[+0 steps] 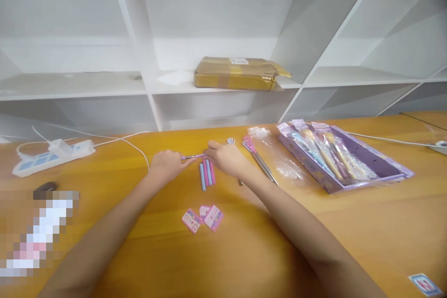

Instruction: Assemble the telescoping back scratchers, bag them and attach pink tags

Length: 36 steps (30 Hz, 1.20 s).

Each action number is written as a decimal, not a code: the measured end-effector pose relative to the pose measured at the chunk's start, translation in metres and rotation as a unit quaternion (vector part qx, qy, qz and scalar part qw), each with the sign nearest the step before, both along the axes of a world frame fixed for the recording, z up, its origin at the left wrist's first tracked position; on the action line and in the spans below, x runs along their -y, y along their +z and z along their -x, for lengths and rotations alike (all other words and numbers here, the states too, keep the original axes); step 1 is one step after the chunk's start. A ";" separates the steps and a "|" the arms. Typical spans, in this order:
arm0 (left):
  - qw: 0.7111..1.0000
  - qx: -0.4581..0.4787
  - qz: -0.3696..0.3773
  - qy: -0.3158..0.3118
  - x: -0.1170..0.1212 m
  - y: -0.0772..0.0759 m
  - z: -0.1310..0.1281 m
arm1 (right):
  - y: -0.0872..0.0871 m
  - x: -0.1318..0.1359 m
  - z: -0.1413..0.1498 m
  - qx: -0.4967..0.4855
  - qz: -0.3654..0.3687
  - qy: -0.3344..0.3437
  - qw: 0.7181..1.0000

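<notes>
A purple back scratcher with a metal rod (190, 157) stretches between my two hands. My left hand (165, 165) is closed on the purple handle end. My right hand (225, 158) pinches the purple part at the other end, and its fingers partly hide it. Just below my right hand, pink and blue handle grips (203, 178) lie side by side on the table. Beyond my right wrist rest metal rods with pink claw heads (248, 143), and a pale striped claw head (231, 140) shows behind the hand. Small pink printed cards (213, 217) lie nearer to me.
At the right, a purple box (387, 170) holds several bagged back scratchers, with clear plastic bags (284, 163) beside it. A power strip (54, 156) with white cables is at the left. A taped carton (233, 73) sits on the white shelf. A label (425, 285) lies front right.
</notes>
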<state>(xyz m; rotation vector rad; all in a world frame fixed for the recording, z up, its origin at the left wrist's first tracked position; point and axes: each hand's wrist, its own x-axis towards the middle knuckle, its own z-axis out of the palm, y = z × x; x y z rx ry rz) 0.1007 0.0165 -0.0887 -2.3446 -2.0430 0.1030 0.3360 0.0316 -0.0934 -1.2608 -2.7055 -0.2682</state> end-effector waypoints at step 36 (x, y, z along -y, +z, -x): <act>0.997 -0.002 -0.053 0.055 -0.029 0.018 0.055 | -0.004 -0.042 -0.050 -0.111 -0.144 0.007 0.983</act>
